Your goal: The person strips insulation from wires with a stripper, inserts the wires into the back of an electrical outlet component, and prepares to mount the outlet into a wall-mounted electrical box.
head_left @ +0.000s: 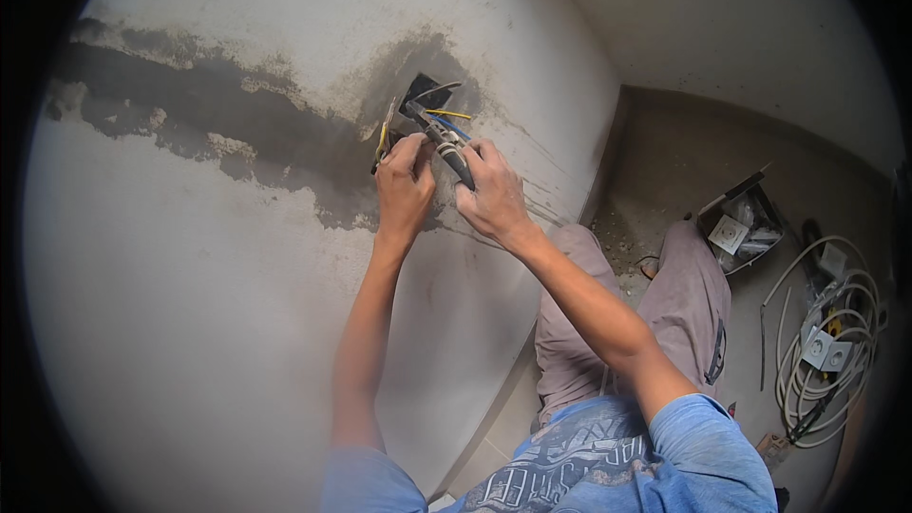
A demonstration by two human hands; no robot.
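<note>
In the wall is a black electrical box (427, 93) with loose wires coming out of it, among them a yellow wire (450, 113) and a blue wire (453, 127). My right hand (498, 196) is closed around a dark-handled pair of pliers (443, 141), its head up against the box opening. Just left of it, my left hand (406, 192) has its fingers drawn together beside the pliers. More wires (384, 139) hang from the wall at those fingertips; whatever the fingers pinch is hidden.
A band of grey plaster (209, 100) runs leftward along the white wall. On the floor at right stand an open box (752, 228) with a white socket and plastic bags, and a coil of pale cable (791, 361) around white sockets (825, 350). Rubble lies near my knees.
</note>
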